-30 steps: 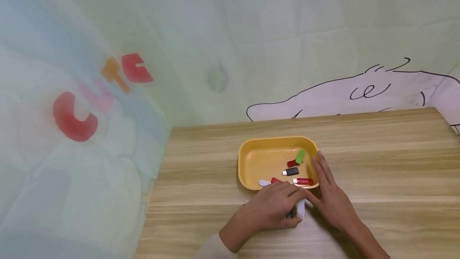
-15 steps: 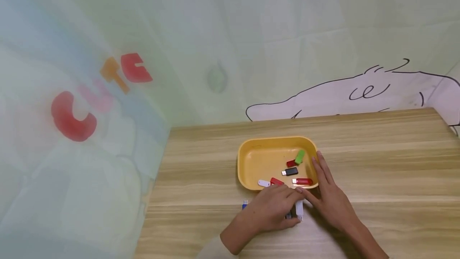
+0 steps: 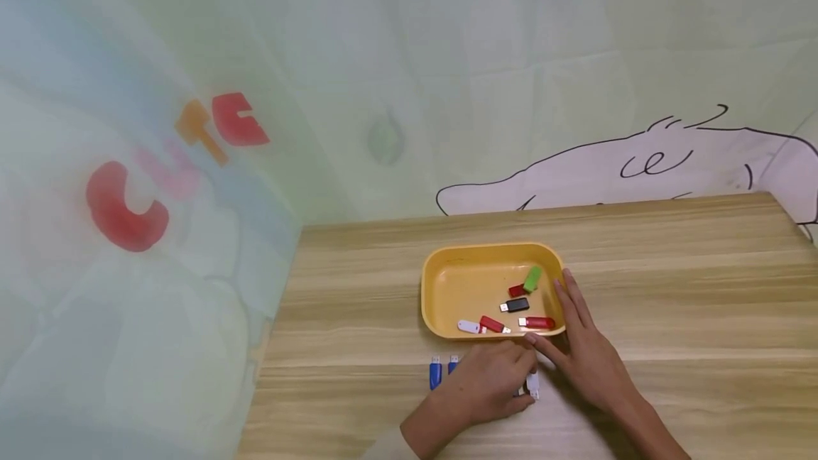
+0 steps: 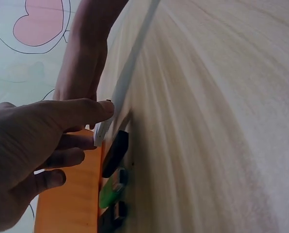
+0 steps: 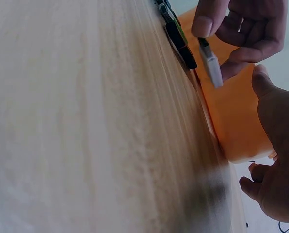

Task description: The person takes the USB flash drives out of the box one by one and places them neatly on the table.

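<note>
My left hand (image 3: 487, 383) pinches a white USB stick (image 4: 102, 131) between thumb and fingers, just in front of the yellow tray (image 3: 429, 268). Its metal plug points toward me in the head view. A row of USB sticks lies on the table there: two blue sticks (image 3: 435, 376) show to the left of this hand, which hides others. From the left wrist, a black stick (image 4: 116, 153) and a green one (image 4: 109, 190) appear beside the held stick. Spread at the tray's front right corner, my right hand (image 3: 589, 357) rests with extended fingers against its side.
Inside the tray are several more USB sticks: a green one (image 3: 532, 278), a black one (image 3: 515, 305), a white one (image 3: 469, 326) and red ones, such as the red stick (image 3: 537, 322) at the front right. A printed curtain (image 3: 383, 91) hangs behind the wooden table (image 3: 358, 289).
My left hand has drawn slightly toward me, bringing the white USB stick down and away from the tray. Blue sticks have come into sight beside it. My right hand stays at the tray.
</note>
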`<state>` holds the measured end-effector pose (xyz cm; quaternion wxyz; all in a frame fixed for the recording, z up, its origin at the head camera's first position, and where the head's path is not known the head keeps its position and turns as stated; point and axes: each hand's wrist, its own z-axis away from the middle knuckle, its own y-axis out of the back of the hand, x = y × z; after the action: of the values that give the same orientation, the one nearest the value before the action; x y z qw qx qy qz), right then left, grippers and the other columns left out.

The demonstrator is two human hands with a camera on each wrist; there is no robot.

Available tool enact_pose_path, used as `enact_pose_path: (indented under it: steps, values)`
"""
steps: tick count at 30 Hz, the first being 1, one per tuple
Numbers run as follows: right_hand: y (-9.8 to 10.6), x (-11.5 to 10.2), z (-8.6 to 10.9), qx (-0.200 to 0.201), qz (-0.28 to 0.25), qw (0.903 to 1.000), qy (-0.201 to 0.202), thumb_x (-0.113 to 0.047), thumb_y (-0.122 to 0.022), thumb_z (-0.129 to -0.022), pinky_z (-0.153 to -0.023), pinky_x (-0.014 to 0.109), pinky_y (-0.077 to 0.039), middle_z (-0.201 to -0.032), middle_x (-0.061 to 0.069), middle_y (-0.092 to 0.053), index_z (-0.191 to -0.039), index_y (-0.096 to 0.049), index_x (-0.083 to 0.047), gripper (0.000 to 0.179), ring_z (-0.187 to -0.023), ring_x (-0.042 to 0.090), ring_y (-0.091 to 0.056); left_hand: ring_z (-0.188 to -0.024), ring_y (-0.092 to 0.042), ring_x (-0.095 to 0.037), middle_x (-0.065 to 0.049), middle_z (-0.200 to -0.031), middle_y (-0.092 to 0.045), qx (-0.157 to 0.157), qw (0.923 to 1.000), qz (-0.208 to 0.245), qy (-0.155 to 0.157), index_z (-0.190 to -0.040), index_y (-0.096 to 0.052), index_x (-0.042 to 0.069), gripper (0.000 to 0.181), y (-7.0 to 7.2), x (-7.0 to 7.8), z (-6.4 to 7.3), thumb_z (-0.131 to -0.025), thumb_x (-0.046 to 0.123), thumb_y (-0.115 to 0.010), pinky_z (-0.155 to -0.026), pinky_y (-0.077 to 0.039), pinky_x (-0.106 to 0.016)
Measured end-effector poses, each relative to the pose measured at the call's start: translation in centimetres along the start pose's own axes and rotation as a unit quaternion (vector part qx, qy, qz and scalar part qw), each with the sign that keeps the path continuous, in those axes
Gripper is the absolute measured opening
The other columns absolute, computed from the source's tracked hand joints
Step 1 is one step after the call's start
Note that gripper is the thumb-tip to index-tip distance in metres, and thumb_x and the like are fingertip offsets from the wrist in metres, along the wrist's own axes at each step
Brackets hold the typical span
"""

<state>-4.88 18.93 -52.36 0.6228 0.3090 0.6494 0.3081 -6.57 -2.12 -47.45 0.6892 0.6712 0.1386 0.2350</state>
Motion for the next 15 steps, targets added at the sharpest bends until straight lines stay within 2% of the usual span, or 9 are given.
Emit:
enact_pose_path:
  steps: [5,15]
  values:
    - [-0.03,-0.04,-0.03,-0.004,-0.002,1.0,-0.004,-0.063,-0.067,-0.097,-0.1,0.069,-0.052,-0.18,-0.006,0.008,-0.173,-0.005,-0.023,0.105,-0.135,0.049,-0.056,-0.084,-0.054,0.004,0.016,-0.099,-0.064,-0.001,0.9997,-0.026,0.004,-0.119,-0.065,0.023,0.04,-0.56,0.06,-0.14,-0.095,0.054,-0.076,-0.071,-0.043,-0.01]
    - [-0.15,0.05,-0.07,0.005,0.0,1.0,0.003,-0.059,-0.069,-0.098,-0.098,0.069,-0.052,-0.181,-0.005,0.005,-0.172,-0.007,-0.023,0.103,-0.131,0.049,-0.059,-0.101,-0.064,0.002,0.014,-0.113,-0.07,0.002,0.9986,-0.052,0.003,-0.121,-0.069,0.024,0.041,-1.05,0.1,-0.09,-0.096,0.055,-0.074,-0.08,-0.051,-0.013]
